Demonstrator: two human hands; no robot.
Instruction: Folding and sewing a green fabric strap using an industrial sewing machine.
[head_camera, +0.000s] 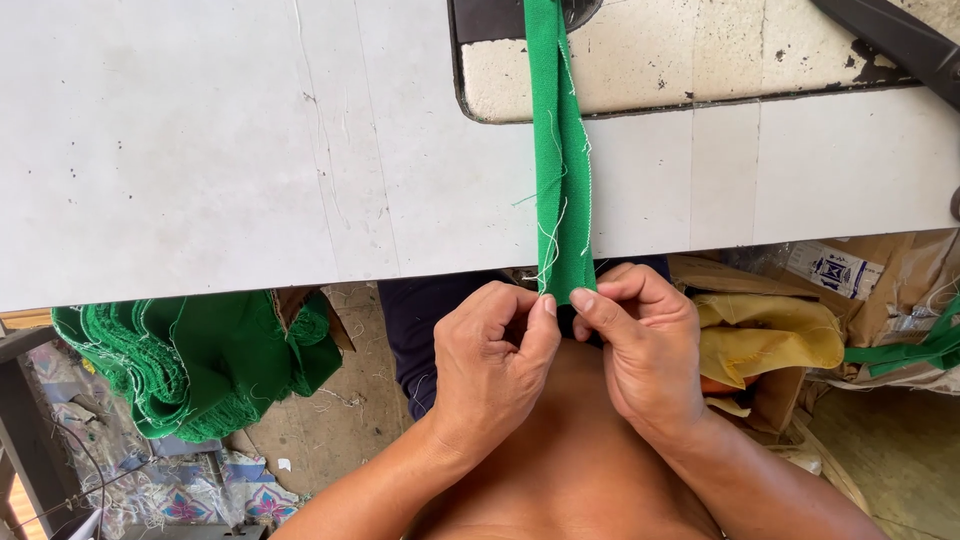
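Observation:
A narrow folded green fabric strip (556, 150) with frayed white threads runs from the sewing machine bed (680, 60) at the top, across the white table (200, 140), down to its front edge. My left hand (490, 360) and my right hand (640, 350) meet just below that edge. Both pinch the strip's near end between thumb and forefinger, side by side and touching. The strip looks pulled taut.
A heap of green fabric (200, 360) hangs under the table at the left. Brown cardboard boxes with yellow cloth (770, 335) stand at the right, and a green strap (920, 350) lies over them. A dark machine part (890, 40) crosses the top right corner.

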